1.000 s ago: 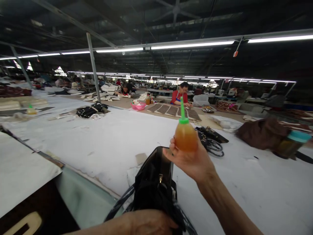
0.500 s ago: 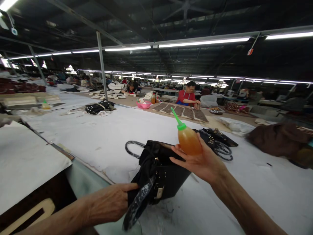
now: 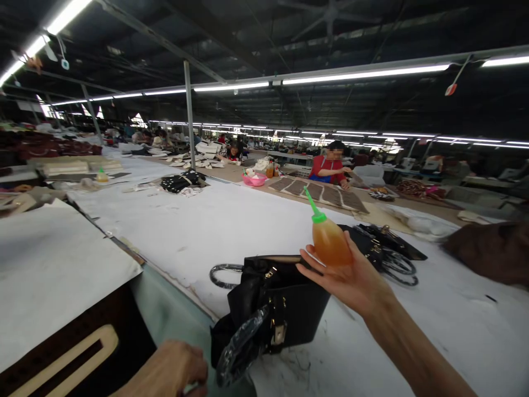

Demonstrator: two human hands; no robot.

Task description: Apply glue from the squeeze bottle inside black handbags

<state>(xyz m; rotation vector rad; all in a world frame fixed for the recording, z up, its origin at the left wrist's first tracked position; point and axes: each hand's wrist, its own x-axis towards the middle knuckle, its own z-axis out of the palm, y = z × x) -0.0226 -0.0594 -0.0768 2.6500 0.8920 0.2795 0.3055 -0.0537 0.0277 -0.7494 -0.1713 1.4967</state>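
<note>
My right hand [image 3: 351, 278] holds a squeeze bottle [image 3: 328, 238] of amber liquid with a green nozzle tilted up and to the left. The bottle hangs just above the open top of a black handbag [image 3: 281, 309] that lies on the white table [image 3: 231, 220]. The bag has gold fittings and a handle wrapped in clear plastic. My left hand [image 3: 173, 372] is at the bottom edge, off the bag, with its fingers curled in; nothing shows in it.
More black handbags [image 3: 384, 240] lie behind the bottle. A brown bag [image 3: 491, 251] sits at the right. A person in red [image 3: 330, 168] works at the far table by a pink basin [image 3: 255, 179]. A dark bundle [image 3: 182, 181] lies at the far left.
My left hand has let go of the black bag and drawn back toward me. The bag has settled onto the table. My right hand keeps the bottle over it.
</note>
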